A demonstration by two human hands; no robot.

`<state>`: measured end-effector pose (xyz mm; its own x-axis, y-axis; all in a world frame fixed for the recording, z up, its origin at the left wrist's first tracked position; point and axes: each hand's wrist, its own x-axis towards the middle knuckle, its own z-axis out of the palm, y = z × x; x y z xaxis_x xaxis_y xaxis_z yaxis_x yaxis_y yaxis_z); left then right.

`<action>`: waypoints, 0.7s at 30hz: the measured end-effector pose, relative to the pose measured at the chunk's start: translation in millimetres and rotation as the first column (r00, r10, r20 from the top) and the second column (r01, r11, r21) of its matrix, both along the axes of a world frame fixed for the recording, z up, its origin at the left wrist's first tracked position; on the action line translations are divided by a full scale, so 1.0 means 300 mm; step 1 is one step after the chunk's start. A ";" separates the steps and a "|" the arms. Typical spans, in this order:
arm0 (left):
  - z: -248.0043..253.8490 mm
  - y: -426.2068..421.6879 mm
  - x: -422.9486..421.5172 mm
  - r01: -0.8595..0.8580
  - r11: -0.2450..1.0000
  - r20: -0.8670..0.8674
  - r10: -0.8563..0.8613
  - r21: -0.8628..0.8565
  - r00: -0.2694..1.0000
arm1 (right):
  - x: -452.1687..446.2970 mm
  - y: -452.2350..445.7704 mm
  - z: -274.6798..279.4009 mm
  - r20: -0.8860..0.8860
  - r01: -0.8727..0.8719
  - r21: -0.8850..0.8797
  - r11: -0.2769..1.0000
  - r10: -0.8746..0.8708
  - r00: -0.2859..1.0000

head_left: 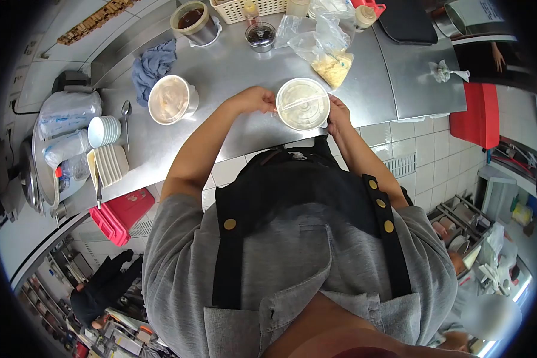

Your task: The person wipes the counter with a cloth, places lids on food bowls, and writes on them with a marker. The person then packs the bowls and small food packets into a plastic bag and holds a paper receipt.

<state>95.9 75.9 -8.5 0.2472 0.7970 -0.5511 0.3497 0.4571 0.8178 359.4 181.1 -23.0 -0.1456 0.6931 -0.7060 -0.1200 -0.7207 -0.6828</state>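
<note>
- At the near side of the desk, a white lidded tub sits between both hands; whether its base touches the steel is hard to tell.
- Left hand: fingers grasping the rim at the tub's nine o'clock.
- Right hand: fingers grasping the opposite side, near three o'clock; their tips are partly hidden.
- Good handling, I'd judge, means even pressure from both sides, lid level, thumbs near the rim rather than the middle, so nothing buckles or seeps out.
- Because the edge is so close, keeping the base well over the steel seems wise.
- From the lidded tub, a clear bag of yellow food lies just beside it at one o'clock, the nearest obstacle; mind the right knuckles there.
- Toward eleven o'clock stands a dark-filled jar; at ten, a pot of dark liquid, worth not knocking.
- Over at nine o'clock, beyond the left hand, is a second tub, with a crumpled blue cloth just behind.
</note>
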 end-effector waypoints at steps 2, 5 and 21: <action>-0.019 0.009 0.009 -0.023 0.999 0.003 0.023 0.029 1.000 | -0.010 0.001 -0.028 0.068 0.004 0.073 0.997 -0.009 0.998; 0.044 -0.010 0.055 -0.110 0.991 -0.211 0.124 0.075 0.970 | 0.016 0.010 -0.090 0.173 -0.089 0.217 0.972 0.051 0.984; 0.186 -0.119 0.405 -0.876 0.456 0.621 0.644 0.157 0.447 | -0.031 -0.145 0.060 -0.228 -0.239 0.417 0.877 0.355 0.906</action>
